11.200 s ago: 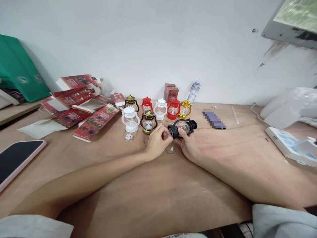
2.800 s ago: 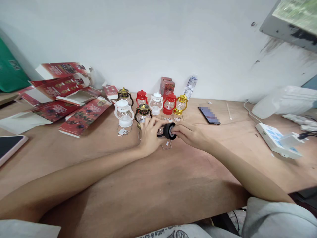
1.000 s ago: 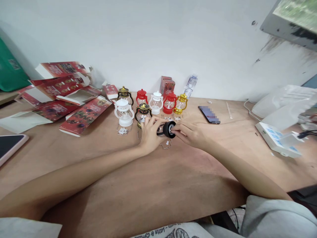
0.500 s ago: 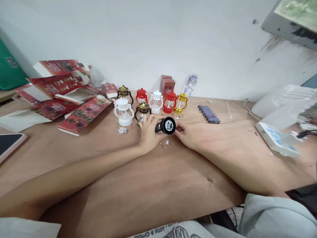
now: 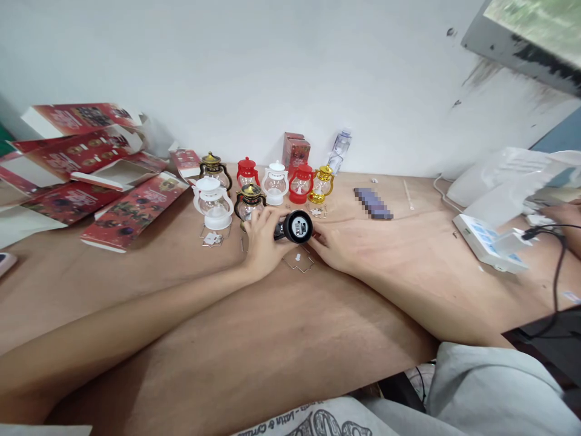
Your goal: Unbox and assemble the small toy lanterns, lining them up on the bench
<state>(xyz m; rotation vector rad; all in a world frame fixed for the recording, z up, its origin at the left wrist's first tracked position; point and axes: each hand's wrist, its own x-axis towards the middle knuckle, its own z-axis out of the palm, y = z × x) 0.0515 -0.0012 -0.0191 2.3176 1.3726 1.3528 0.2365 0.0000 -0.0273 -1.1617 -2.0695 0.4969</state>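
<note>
A black lantern (image 5: 300, 227) lies on its side, its round base turned toward me. My left hand (image 5: 265, 237) is wrapped round its body from the left. At the base's right edge is my right hand (image 5: 327, 243), its fingers bent together; whether they pinch anything is hidden. Behind stand several small lanterns: a white one (image 5: 216, 209), a black-and-gold one (image 5: 250, 203), another white one (image 5: 275, 184), a red one (image 5: 301, 184) and a gold one (image 5: 321, 186). A bent wire piece with a white tab (image 5: 298, 258) lies just below the black base.
Opened red boxes (image 5: 136, 209) are piled at the left. Near the wall stand a red box (image 5: 296, 151) and a clear bottle (image 5: 339, 150). A blurred-out flat object (image 5: 373, 203) lies right of the lanterns. Further right are a power strip (image 5: 488, 242) and another person's hand (image 5: 563, 218).
The camera view has turned slightly right, so the things sit further left. Another person's hand has come into view at the right edge. My hands keep about the same pose at the black lantern.
</note>
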